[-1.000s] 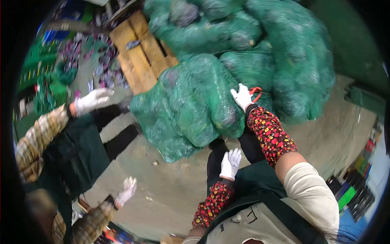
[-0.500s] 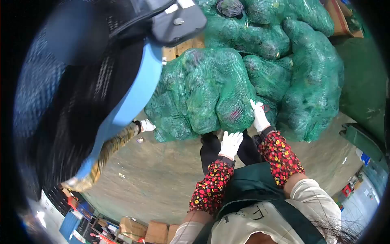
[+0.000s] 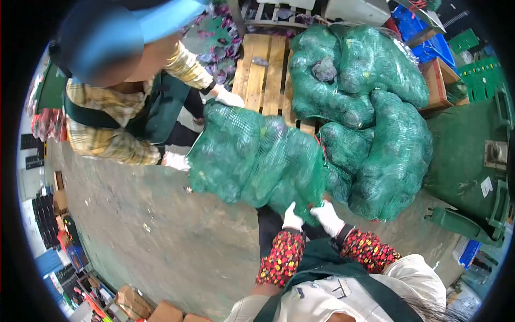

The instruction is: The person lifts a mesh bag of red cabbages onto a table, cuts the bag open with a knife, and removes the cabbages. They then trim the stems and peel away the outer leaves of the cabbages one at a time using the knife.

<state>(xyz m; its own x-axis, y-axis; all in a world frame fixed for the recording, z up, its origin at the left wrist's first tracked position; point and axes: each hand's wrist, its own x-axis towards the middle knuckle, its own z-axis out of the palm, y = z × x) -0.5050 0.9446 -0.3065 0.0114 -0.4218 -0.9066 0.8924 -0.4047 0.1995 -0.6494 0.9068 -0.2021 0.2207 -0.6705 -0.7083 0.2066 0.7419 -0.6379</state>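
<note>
A bulging green mesh sack (image 3: 241,153), packed with round heads that look like red cabbage, stretches between me and a co-worker. My left hand (image 3: 293,219), in a white glove, is closed on the bunched mesh at the sack's near right corner. Just to its right, my gloved right hand (image 3: 328,218) grips the same gathered end, near a bit of red. At the sack's far left end are the co-worker's white-gloved hands, one at the upper corner (image 3: 229,97) and one at the lower corner (image 3: 176,161).
More filled mesh sacks (image 3: 394,150) are piled on a wooden pallet (image 3: 263,75), with a loose purple cabbage (image 3: 324,70) on top. A green wheeled bin (image 3: 466,161) stands right. The co-worker (image 3: 115,107) is at left. Purple leaves (image 3: 217,45) litter the back.
My hands have come together and closed on the sack's end; the left was flat with fingers apart before. The co-worker, previously bent close to the camera, now shows farther off with both hands visible.
</note>
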